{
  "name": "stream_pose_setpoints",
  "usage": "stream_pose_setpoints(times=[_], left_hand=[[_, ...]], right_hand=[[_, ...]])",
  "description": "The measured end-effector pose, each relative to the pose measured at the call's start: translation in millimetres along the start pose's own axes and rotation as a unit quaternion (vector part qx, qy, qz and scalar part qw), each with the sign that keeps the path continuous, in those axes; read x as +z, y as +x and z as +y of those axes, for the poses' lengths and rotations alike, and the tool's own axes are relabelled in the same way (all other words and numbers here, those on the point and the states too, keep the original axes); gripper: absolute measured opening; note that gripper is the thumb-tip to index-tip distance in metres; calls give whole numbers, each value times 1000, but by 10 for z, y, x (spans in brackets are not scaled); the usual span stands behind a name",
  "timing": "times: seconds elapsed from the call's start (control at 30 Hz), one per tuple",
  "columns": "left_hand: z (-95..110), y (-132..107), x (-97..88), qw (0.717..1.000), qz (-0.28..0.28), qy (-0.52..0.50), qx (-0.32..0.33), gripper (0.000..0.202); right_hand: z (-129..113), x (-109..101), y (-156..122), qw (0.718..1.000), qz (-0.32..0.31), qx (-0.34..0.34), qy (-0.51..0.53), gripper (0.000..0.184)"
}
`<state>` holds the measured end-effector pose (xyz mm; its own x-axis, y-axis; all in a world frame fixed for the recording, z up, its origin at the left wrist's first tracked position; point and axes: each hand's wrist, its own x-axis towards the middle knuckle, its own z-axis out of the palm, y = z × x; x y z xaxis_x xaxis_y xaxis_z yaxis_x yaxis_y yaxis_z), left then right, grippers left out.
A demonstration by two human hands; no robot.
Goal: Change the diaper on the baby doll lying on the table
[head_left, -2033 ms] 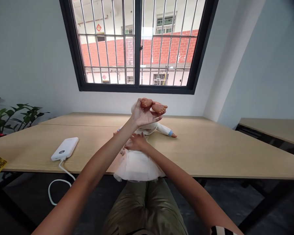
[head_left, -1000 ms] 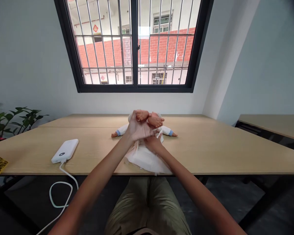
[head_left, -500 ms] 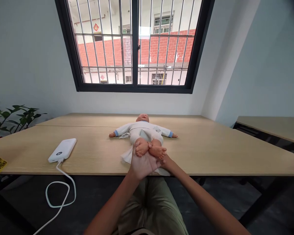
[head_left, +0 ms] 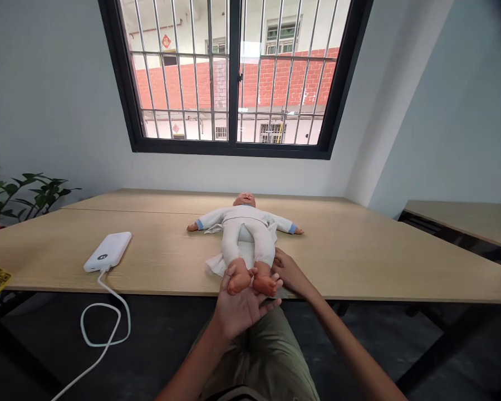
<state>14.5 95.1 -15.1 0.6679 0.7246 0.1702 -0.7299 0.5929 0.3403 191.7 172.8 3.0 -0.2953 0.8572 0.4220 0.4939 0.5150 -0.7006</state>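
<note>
A baby doll [head_left: 245, 225] in white clothes lies on its back on the wooden table [head_left: 359, 256], head toward the window, arms spread, legs stretched toward me. My left hand [head_left: 237, 309] cups the doll's bare feet [head_left: 253, 281] from below at the table's near edge, fingers curled round the heels. My right hand [head_left: 287, 272] rests beside the doll's right leg, fingers on the white cloth [head_left: 217, 264] that lies under the doll's hips and legs; its fingertips are hidden.
A white power bank [head_left: 107, 252] lies on the table to the left, its white cable [head_left: 100, 328] looping down off the edge. A potted plant [head_left: 20, 195] stands far left. A second table [head_left: 463, 220] is at the right. A barred window [head_left: 234, 78] faces me.
The doll's legs, held raised by my left hand before, have been lowered and stretched flat toward me. My right hand has come out from under the doll to the cloth at its side.
</note>
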Motion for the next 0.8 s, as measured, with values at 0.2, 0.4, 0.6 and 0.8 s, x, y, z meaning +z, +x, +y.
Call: stream_pose_setpoints(times=[0.2,0.4,0.6,0.8], left_hand=[[-10,-76,136,992,124,17,18,63],[150,-247,303,977,165,135,-14,54],[336,-474,310,940,249,233,26,36],[617,-646,142,794,364,442,202,50]], right_hand=[[-144,21,-257,977,61,143,144,56],[-306,187,-235,949,25,210,234,102],[-223,61,-191,927,87,250,264,77],[-127,-373,-236,921,28,290,259,66]])
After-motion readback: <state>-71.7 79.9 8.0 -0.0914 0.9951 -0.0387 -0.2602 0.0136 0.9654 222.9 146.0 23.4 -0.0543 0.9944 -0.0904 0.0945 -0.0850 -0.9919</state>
